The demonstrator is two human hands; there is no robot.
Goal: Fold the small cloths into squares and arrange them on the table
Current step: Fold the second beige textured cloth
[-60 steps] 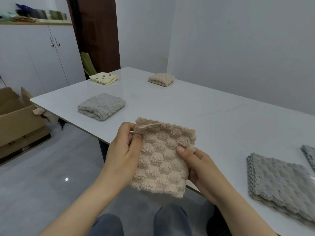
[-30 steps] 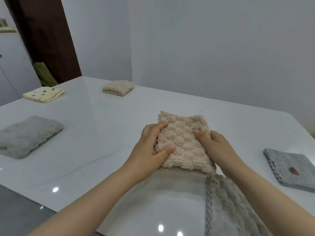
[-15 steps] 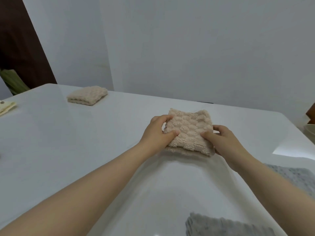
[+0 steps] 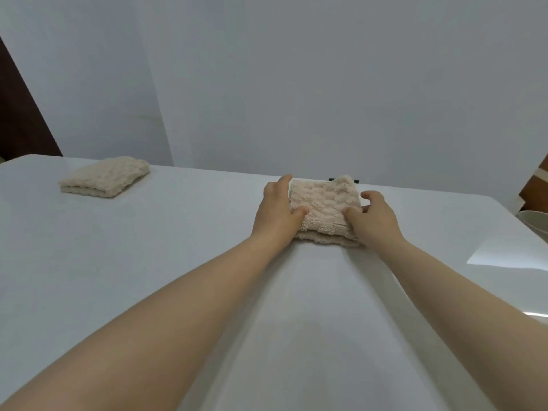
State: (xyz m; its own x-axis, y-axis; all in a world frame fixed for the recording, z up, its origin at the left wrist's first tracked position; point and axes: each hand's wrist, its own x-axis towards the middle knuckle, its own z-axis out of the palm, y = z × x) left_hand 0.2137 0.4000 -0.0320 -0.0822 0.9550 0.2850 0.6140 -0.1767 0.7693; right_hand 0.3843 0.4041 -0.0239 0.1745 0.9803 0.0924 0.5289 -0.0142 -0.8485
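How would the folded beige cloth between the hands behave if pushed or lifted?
The folded beige cloth looks plush and layered, so probably soft, floppy and light; lifted by one edge it may unfold. The table looks glossy, so it would likely slide.

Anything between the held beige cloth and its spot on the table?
Nothing visible. The beige cloth appears to lie on the table, held by the left hand and right hand; the other folded cloth lies far left.

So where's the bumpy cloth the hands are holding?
In the head view the bumpy cloth rests near the far edge of the table, right of centre, gripped between the left hand and right hand; another folded cloth lies away to its left.
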